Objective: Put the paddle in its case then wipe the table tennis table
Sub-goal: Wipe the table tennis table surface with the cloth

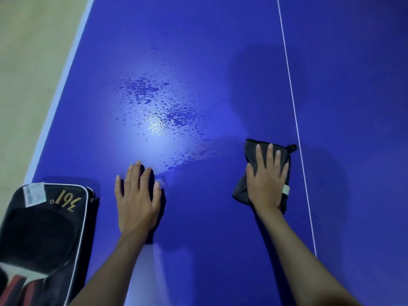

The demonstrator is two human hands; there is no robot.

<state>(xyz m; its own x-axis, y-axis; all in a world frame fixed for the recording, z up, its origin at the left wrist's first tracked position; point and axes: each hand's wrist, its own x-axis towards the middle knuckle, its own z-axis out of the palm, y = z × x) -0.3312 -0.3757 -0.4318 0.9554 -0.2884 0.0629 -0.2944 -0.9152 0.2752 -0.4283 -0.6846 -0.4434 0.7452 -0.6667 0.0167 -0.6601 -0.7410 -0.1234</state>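
My right hand (267,180) lies flat on the cloth (254,155), fingers straight and a little spread, pressing it down on the table (220,62). It sits just beside the white line (295,120). My left hand (138,199) is also flat and open on the bare blue surface and holds nothing; I think it only supports me.

The cloth is dark, soft and folded. I judge it light and limp, so it will bunch or slide out if I only push with the fingertips; a flat palm over the middle is the best hold, with the folded edge leading. The drops (159,107) are spread ahead of me, between my two hands and further away, so the wet patch is not yet wiped. A wet table is slippery, so the cloth should glide easily, but it may only smear the water if it is already soaked. I cannot tell how wet it is.

The case (44,228) lies at the near left corner of the table, close to my left hand. It is cut off by the frame, and I cannot see if its zip is closed. The paddle itself is not visible; only a picture of one seems printed on the case. A small pale tag shows at the cloth edge, unreadable.
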